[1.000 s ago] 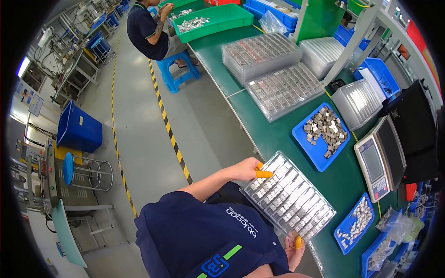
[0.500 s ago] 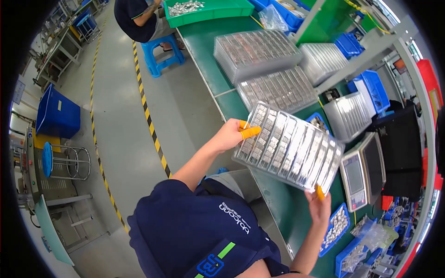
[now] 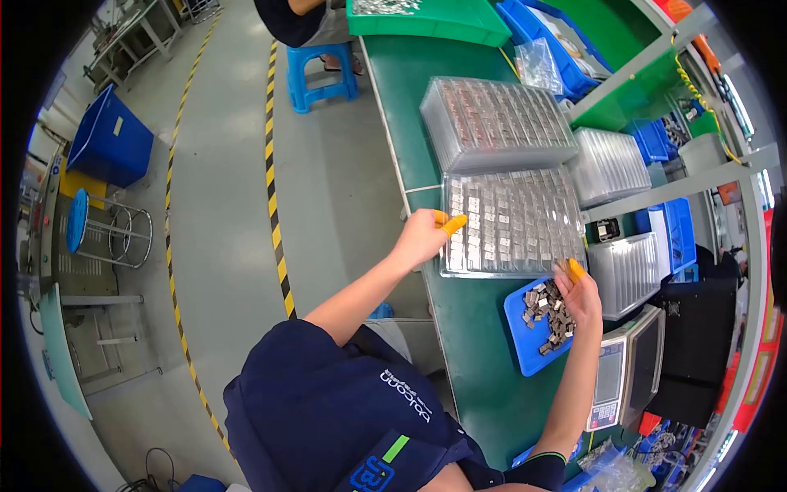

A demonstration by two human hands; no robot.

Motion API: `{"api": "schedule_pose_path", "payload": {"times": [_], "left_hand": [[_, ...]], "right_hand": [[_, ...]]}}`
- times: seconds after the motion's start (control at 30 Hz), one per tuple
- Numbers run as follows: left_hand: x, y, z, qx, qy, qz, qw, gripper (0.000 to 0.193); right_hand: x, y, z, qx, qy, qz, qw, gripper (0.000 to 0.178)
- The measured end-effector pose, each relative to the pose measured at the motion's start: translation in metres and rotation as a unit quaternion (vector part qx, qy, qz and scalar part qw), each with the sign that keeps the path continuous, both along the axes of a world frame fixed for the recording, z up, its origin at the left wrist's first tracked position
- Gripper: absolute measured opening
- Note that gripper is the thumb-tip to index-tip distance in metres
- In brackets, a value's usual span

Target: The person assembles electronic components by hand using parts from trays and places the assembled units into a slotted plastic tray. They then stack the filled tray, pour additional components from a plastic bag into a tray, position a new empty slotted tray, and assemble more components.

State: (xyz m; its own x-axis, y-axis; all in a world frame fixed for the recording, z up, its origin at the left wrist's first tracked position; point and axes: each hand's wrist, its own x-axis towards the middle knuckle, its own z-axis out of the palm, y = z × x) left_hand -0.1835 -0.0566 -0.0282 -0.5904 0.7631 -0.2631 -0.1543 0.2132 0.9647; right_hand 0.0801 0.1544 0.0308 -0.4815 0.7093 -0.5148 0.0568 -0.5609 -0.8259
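A clear plastic blister tray, filled with rows of small metal parts, lies level over the lower tray stack at the bench's left side. My left hand, with yellow finger cots on it, grips the tray's left edge. At its near right corner my right hand holds the rim, palm partly turned up, a yellow cot on one finger. Just below that corner sits a blue bin of loose small metal parts. Whatever lies under the tray is mostly hidden.
Behind stands a taller stack of filled trays. Empty clear trays and a weighing scale are on the right. A green bin is at the far end, near a seated person on a blue stool. Metal frame posts cross the right side.
Both hands have carried the tray away from me and levelled it over the lower stack. The blue bin of loose parts has come into fuller view.
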Motion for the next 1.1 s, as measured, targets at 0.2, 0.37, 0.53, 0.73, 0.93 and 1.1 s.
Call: {"api": "schedule_pose_path", "payload": {"times": [0.2, 0.37, 0.53, 0.73, 0.93, 1.1], "left_hand": [[-0.006, 0.010, 0.025, -0.072, 0.090, -0.024, 0.993, 0.043], [0.000, 0.015, 0.040, -0.132, 0.182, -0.053, 0.973, 0.041], [0.007, 0.024, 0.041, -0.200, 0.355, -0.026, 0.913, 0.046], [0.024, 0.027, 0.034, -0.198, 0.423, 0.065, 0.882, 0.051], [0.022, 0.026, 0.022, -0.171, 0.437, 0.157, 0.869, 0.050], [0.022, 0.029, 0.022, -0.096, 0.335, 0.195, 0.917, 0.044]], "right_hand": [[-0.016, 0.008, 0.006, 0.050, -0.017, -0.039, 0.998, 0.027], [-0.022, 0.020, 0.015, -0.007, 0.023, -0.084, 0.996, 0.031], [-0.027, 0.036, 0.007, 0.020, 0.016, -0.102, 0.994, 0.030], [-0.037, 0.036, 0.008, 0.065, -0.032, -0.077, 0.994, 0.033], [-0.049, 0.018, 0.002, 0.263, -0.157, 0.060, 0.950, 0.046], [-0.058, 0.027, 0.010, 0.569, -0.269, 0.023, 0.777, 0.050]]}}
